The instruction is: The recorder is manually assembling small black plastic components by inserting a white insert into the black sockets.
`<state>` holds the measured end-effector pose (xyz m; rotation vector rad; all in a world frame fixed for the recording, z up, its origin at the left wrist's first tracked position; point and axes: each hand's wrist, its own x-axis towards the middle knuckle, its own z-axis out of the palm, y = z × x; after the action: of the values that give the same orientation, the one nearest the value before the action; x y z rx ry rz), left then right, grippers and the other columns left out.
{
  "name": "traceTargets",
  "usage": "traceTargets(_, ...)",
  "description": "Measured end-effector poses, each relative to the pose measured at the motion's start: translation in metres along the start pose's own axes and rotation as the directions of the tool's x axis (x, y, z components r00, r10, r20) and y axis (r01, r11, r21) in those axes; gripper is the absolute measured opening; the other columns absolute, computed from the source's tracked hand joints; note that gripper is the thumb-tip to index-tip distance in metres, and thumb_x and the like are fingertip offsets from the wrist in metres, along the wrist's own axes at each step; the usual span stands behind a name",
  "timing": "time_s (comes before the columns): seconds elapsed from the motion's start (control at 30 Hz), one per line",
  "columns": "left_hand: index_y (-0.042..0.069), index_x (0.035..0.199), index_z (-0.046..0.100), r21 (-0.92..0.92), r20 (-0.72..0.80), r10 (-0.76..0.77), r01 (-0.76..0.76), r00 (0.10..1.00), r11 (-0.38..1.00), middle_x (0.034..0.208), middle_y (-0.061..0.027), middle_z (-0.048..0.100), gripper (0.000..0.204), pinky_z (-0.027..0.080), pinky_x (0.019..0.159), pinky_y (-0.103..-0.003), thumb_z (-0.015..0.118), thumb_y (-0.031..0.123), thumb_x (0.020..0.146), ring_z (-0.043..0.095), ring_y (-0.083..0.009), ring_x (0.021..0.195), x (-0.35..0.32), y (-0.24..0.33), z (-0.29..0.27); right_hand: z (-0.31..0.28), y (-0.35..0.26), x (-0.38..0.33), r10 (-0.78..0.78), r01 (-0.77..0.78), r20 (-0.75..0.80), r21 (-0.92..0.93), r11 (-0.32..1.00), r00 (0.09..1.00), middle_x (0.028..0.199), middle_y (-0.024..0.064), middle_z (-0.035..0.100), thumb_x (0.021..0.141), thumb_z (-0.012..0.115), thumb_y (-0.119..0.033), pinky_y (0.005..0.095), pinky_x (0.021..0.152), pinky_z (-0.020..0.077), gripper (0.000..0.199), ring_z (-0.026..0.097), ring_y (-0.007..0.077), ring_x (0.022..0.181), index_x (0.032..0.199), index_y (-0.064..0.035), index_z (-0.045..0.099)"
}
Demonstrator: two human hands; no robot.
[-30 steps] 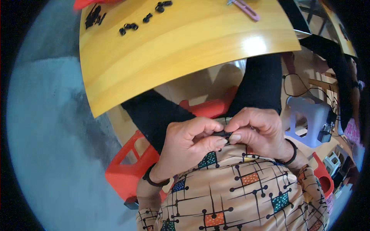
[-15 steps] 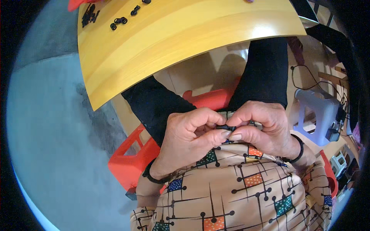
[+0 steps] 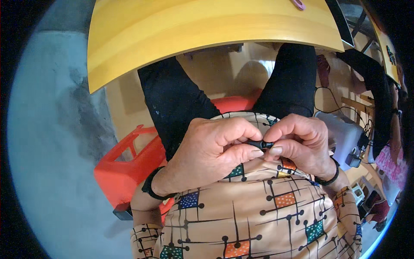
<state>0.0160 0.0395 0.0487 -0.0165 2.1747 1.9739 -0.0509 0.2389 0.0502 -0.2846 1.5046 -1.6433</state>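
In front of my belly, my left hand point(image 3: 211, 146) and my right hand point(image 3: 304, 140) meet, each closed in a pinch. Between their fingertips lies a small black cylindrical part point(image 3: 255, 143), held sideways. The left thumb and index finger grip its longer left portion, while the right thumb and index finger pinch its narrower right end. A ring-like step shows near that end. Whether it is one piece or two joined pieces I cannot tell. My fingers hide much of it.
A yellow table point(image 3: 194, 26) curves across the top, with a pink object point(image 3: 298, 4) near its far edge. I sit on a red plastic seat point(image 3: 116, 172). To the right stand a pale stool point(image 3: 338, 134) with black cables and another person's dark-clothed leg point(image 3: 366, 69).
The view has tilted and shifted, so the small black pieces on the table have left the picture. More of the black part shows between my fingertips.
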Motion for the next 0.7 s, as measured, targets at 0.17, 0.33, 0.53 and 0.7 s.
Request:
traceTargets(0.17,0.001,0.087,0.063,0.036,0.048,0.023,-0.025,0.999,0.999,0.068,-0.0040,0.064,0.018,0.045,0.051,-0.021,0.074,0.004,0.073,0.060,-0.0059,0.059,-0.002,-0.003,-0.003,0.001,-0.006,-0.001,-0.004,0.007,0.034,-0.096,0.995,0.999,0.078,0.0044,0.067,0.079,0.067,0.001,0.0203,0.062,0.0510,0.012,0.062,0.0066,0.070,0.091,0.0003,0.064)
traceTargets(0.33,0.003,0.084,0.064,0.097,0.082,0.022,-0.030,0.996,0.995,0.066,-0.0043,0.063,0.016,0.045,0.050,-0.022,0.075,0.008,0.073,0.060,-0.0076,0.058,-0.001,-0.002,-0.006,0.000,-0.005,0.002,-0.115,0.132,0.078,-0.255,0.958,0.990,0.076,0.0060,0.067,0.077,0.071,-0.002,0.0216,0.059,0.0509,0.011,0.064,0.0090,0.067,0.086,-0.0005,0.065)
traceTargets(0.53,0.005,0.080,0.065,0.118,0.141,0.005,-0.021,0.990,0.993,0.067,-0.0053,0.064,0.014,0.047,0.052,-0.025,0.075,0.012,0.072,0.064,-0.0141,0.058,0.000,0.003,-0.009,-0.002,-0.004,0.008,-0.276,0.330,0.190,-0.390,0.859,0.942,0.073,0.0054,0.064,0.070,0.076,-0.008,0.0264,0.059,0.0490,0.016,0.064,0.0156,0.067,0.080,-0.0025,0.064)
traceTargets(0.7,0.007,0.081,0.066,0.140,0.201,0.020,-0.049,0.979,0.989,0.068,-0.0073,0.064,0.014,0.049,0.055,-0.029,0.075,0.013,0.071,0.065,-0.0211,0.062,-0.002,0.002,-0.008,-0.005,0.000,0.015,-0.244,0.323,0.273,-0.300,0.897,0.931,0.072,0.0034,0.060,0.068,0.077,-0.010,0.0284,0.062,0.0466,0.018,0.060,0.0166,0.068,0.075,-0.0037,0.062)
